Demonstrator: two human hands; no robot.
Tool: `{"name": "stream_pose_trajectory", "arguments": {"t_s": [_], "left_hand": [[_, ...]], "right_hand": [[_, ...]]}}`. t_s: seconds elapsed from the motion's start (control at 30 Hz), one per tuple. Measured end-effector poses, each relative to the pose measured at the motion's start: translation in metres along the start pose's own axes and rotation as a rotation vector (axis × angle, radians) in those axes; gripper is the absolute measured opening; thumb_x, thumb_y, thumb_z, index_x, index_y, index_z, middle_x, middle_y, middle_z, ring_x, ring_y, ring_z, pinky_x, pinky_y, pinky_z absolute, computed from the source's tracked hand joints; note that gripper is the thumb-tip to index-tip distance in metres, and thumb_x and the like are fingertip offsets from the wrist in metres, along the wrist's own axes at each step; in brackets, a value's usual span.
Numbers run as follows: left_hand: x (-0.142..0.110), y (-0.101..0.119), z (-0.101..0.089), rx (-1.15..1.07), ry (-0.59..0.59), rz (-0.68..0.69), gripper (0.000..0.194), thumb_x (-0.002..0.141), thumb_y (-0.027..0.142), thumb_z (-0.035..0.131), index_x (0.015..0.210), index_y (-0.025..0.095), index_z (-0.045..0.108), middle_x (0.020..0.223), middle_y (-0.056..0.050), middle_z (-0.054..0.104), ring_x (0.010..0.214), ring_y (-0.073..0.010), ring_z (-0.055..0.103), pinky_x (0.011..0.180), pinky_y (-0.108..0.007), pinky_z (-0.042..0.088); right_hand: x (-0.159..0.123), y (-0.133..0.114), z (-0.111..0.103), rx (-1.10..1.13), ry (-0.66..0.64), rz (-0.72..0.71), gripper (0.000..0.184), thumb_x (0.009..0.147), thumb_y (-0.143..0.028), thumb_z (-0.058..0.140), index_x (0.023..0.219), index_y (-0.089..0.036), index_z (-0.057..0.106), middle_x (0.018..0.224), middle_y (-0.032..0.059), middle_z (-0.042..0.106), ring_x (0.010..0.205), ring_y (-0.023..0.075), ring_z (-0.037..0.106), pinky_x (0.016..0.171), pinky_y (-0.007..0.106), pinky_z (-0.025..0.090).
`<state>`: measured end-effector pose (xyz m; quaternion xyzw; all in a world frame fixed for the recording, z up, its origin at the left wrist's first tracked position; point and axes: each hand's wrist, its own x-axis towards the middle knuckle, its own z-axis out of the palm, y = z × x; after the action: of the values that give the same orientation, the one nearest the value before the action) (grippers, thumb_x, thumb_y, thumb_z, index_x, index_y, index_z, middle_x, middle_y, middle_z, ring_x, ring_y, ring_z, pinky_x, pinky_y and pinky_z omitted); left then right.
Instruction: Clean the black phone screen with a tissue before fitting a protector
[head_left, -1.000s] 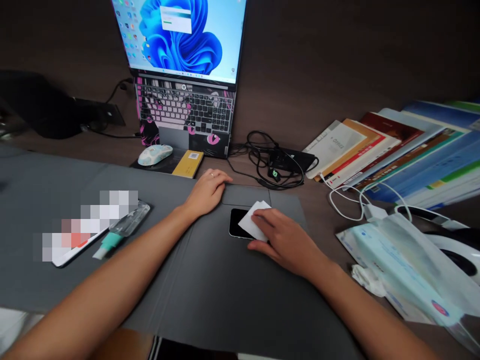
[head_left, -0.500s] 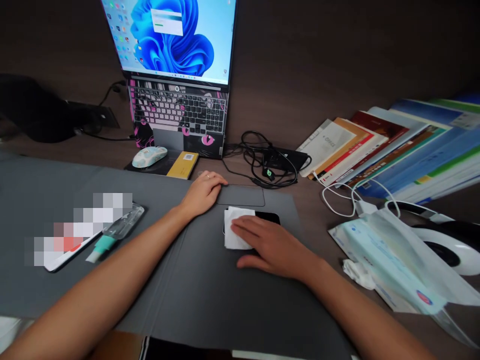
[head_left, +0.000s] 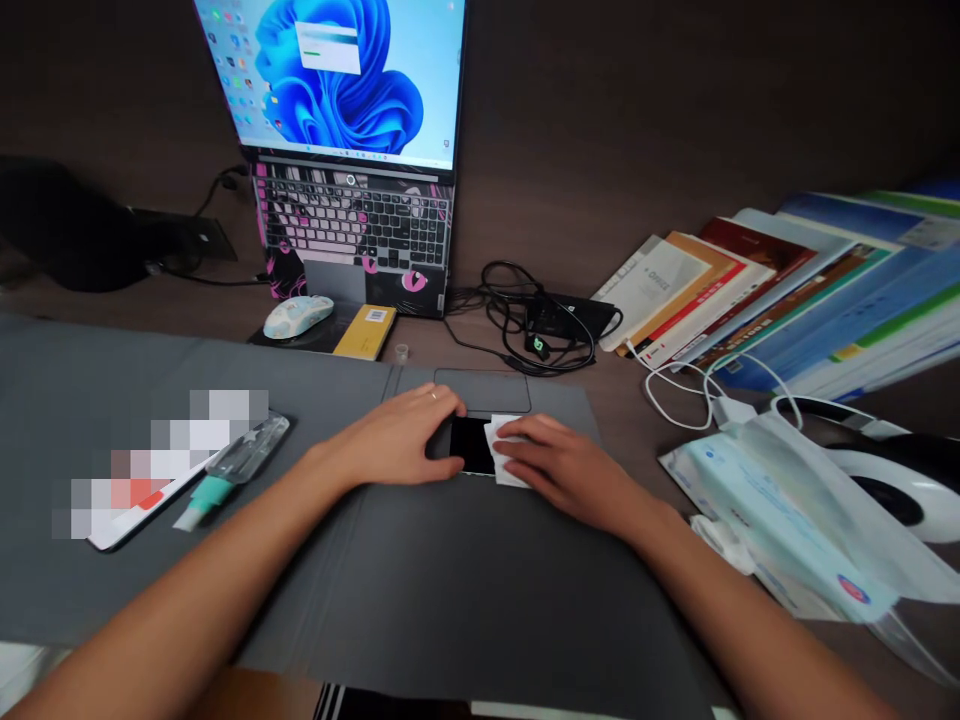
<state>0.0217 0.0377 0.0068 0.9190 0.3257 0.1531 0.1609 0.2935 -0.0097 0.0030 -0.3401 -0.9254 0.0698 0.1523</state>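
A black phone (head_left: 471, 445) lies screen up on the grey desk mat (head_left: 420, 580) in the middle of the view. My left hand (head_left: 397, 440) rests on the phone's left end, fingers curled over its edge and holding it still. My right hand (head_left: 559, 468) presses a small white wipe (head_left: 504, 452) flat against the right part of the screen, fingers stretched over it. A ring shows on a finger of my left hand.
An open laptop (head_left: 352, 150) stands at the back, with a mouse (head_left: 298, 316) and a yellow box (head_left: 365, 331) before it. Tangled black cables (head_left: 536, 320) lie right of it. Books (head_left: 787, 290) fan out at right. A packet of wipes (head_left: 787, 520) lies nearer, a small spray bottle (head_left: 232, 465) at left.
My left hand slid from the mat's far edge onto the phone's left end. My right hand swept the wipe left across the screen, then back to the right side.
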Motion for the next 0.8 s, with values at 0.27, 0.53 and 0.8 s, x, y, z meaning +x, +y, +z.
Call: {"name": "stream_pose_trajectory", "arguments": {"t_s": [0.27,0.53,0.8], "left_hand": [[-0.007,-0.004,0.004,-0.159,-0.044,-0.055,0.049,0.080,0.038,0.075,0.121,0.025,0.051,0.113,-0.005,0.059,0.108,-0.0259,0.057,0.090,-0.037,0.048],[-0.006,-0.014,0.011,-0.203,-0.005,-0.022,0.046,0.079,0.036,0.078,0.117,0.026,0.054,0.113,-0.004,0.061,0.107,-0.0264,0.058,0.090,-0.037,0.047],[-0.006,-0.014,0.008,-0.227,-0.026,-0.046,0.055,0.075,0.034,0.082,0.120,0.024,0.053,0.114,-0.005,0.059,0.110,-0.0270,0.057,0.092,-0.037,0.047]], "right_hand": [[0.002,0.010,-0.005,-0.053,0.029,0.026,0.025,0.103,-0.024,0.049,0.114,-0.022,0.071,0.114,0.0090,0.070,0.104,0.0222,0.065,0.090,0.037,0.055],[0.041,-0.031,0.013,-0.099,-0.019,-0.053,0.027,0.105,-0.023,0.045,0.113,-0.017,0.070,0.114,0.0114,0.069,0.106,0.0231,0.063,0.092,0.039,0.055],[0.042,-0.018,0.011,-0.059,-0.009,0.004,0.023,0.103,-0.022,0.049,0.107,-0.017,0.072,0.109,0.0112,0.070,0.100,0.0229,0.064,0.088,0.039,0.055]]}}
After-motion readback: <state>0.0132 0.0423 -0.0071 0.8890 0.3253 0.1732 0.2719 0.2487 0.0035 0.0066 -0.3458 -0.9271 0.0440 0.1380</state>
